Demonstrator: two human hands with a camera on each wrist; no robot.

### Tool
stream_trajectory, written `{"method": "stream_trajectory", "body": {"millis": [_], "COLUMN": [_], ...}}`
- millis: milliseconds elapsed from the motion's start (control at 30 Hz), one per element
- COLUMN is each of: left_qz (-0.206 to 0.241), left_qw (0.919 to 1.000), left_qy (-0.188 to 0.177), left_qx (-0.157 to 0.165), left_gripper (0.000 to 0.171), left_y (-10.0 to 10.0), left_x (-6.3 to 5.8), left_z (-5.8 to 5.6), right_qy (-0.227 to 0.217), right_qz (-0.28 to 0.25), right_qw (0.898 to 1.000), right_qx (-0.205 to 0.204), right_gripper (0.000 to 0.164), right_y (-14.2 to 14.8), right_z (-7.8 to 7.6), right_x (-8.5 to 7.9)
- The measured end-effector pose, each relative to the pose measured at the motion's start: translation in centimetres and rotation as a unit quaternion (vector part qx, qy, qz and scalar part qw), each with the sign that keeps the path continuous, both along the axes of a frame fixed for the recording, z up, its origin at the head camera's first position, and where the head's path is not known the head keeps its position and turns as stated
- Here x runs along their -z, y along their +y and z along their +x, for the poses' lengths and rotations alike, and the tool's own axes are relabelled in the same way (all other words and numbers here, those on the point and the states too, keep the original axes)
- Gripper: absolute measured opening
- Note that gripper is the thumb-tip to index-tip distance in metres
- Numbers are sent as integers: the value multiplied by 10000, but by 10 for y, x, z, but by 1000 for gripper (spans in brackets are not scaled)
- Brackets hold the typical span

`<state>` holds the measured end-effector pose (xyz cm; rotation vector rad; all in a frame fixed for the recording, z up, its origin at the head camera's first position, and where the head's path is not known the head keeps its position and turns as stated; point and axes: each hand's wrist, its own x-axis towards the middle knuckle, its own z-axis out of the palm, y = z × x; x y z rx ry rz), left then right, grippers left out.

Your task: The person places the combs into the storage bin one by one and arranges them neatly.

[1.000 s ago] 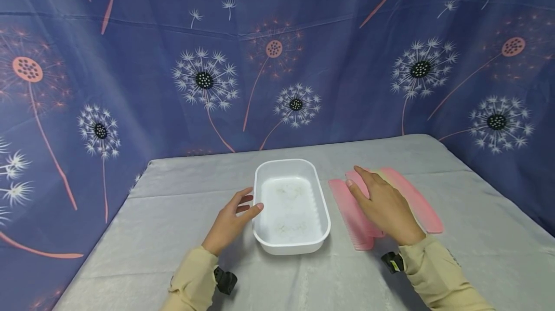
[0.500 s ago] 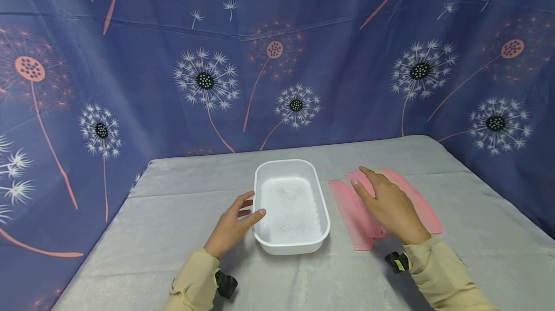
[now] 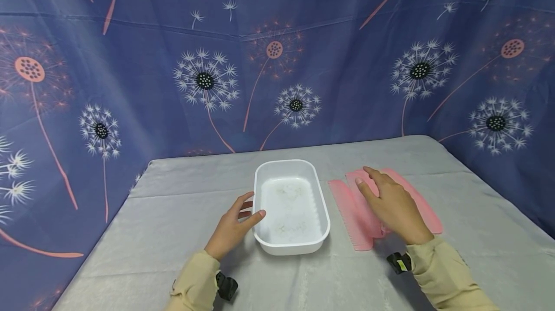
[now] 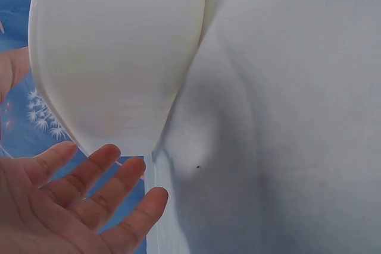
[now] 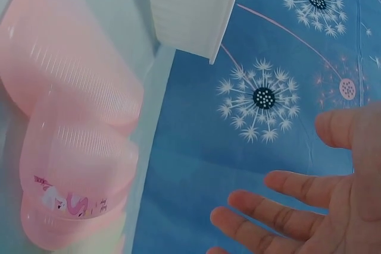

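Observation:
A white rectangular tub [image 3: 291,248] stands on the cloth, its inside facing up. My left hand [image 3: 231,226] is at the tub's left side, thumb by the rim and fingers spread. In the left wrist view these fingers [image 4: 98,203] are extended beside the tub's outer wall [image 4: 113,57], not curled round it. My right hand [image 3: 395,209] hovers over several pink combs with fingers apart, holding nothing. The leftmost comb [image 3: 353,217] shows its teeth; the rightmost comb [image 3: 427,212] is partly hidden by the hand. A flamingo print marks one comb [image 5: 74,206] in the right wrist view.
A grey cloth [image 3: 165,234] covers the table under the tub and combs. Behind and at the sides hangs a blue curtain [image 3: 338,74] with dandelion prints. A dark wrist camera [image 3: 226,286] hangs below the left wrist, another camera [image 3: 400,263] below the right.
My right hand has shifted slightly right over the combs. The left hand has moved a touch to the right at the tub's side, while the tub and combs stay in place.

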<state>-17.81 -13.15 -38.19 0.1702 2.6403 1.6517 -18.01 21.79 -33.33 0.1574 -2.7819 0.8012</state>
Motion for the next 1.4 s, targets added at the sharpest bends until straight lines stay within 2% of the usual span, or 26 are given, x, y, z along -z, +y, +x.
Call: {"method": "stream_trajectory", "body": {"millis": [300, 733, 1400], "left_qz": [97, 9, -6], "left_qw": [9999, 9999, 9999], "left_qy": [-74, -42, -31], "left_qx": [54, 96, 116], "left_gripper": [74, 75, 74], "left_y": [2, 2, 2], "left_x": [2, 5, 6], "left_z": [0, 1, 3], "right_qy": [29, 231, 73], "right_qz": [20, 7, 127], "right_qw": [10000, 9997, 9997], "right_qx": [48, 44, 176], "right_gripper": [68, 65, 68], "right_y": [7, 17, 28], "right_z": [2, -1, -4], "right_x": [0, 4, -1]}}
